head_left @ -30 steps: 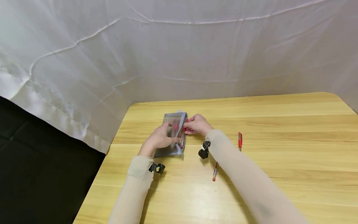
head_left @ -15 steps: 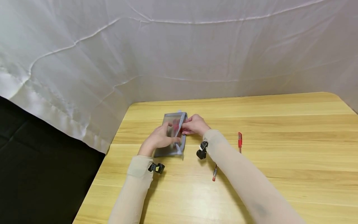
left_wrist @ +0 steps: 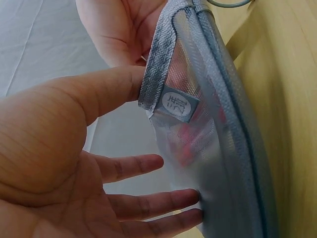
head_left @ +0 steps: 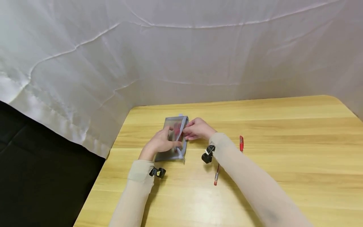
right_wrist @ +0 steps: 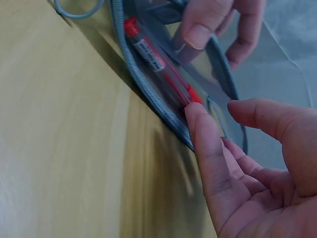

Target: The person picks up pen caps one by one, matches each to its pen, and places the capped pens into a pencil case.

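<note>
A grey translucent zip pencil case [head_left: 169,155] lies on the table, its zipped mouth gaping toward the right. My left hand [head_left: 161,141] holds its near layer, the thumb [right_wrist: 197,37] hooked over the edge of the mouth and the other fingers outside. Inside lies a red-capped pen [right_wrist: 158,62], plain in the right wrist view. Against the end of that pen rests the straight index fingertip of my right hand [head_left: 198,128], with the thumb apart from it. More red shows dimly through the mesh [left_wrist: 185,144]; how many pens are in there cannot be told.
Two red pens lie on the wooden table [head_left: 283,142], one with its red cap [head_left: 241,143] beyond my right forearm and one with its red end [head_left: 216,179] on the near side. The forearm covers parts of both. A pale curtain [head_left: 198,56] hangs behind the table.
The pen that my right hand pinched at the mouth has gone into the pencil case. The right hand followed slightly left; its thumb and index now stand apart. My left hand has stayed put.
</note>
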The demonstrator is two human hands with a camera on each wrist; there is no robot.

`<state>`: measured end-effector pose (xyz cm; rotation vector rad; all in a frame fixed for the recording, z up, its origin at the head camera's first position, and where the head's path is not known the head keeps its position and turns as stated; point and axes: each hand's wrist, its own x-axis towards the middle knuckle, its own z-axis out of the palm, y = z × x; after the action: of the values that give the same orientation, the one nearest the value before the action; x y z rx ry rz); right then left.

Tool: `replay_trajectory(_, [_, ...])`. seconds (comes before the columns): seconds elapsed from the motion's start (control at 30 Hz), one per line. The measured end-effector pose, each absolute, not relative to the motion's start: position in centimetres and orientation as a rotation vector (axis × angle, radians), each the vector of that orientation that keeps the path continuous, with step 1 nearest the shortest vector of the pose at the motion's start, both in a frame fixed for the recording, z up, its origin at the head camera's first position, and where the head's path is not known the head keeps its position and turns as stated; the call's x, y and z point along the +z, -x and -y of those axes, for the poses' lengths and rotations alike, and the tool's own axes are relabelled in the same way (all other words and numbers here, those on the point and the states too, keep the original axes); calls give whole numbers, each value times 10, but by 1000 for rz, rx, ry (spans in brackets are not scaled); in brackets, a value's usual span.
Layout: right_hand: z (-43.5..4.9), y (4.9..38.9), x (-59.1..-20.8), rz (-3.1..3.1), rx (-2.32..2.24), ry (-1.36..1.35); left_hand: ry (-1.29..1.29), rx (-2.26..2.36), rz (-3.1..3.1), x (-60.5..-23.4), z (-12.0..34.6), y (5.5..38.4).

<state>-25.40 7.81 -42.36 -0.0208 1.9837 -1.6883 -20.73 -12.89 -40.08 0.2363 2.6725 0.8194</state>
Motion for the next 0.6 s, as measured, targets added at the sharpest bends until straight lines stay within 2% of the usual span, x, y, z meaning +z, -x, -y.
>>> replay_trajectory(0.6, [-117,228,-397,-2142,-1541,128,-230,794,-2687,-402,125,213])
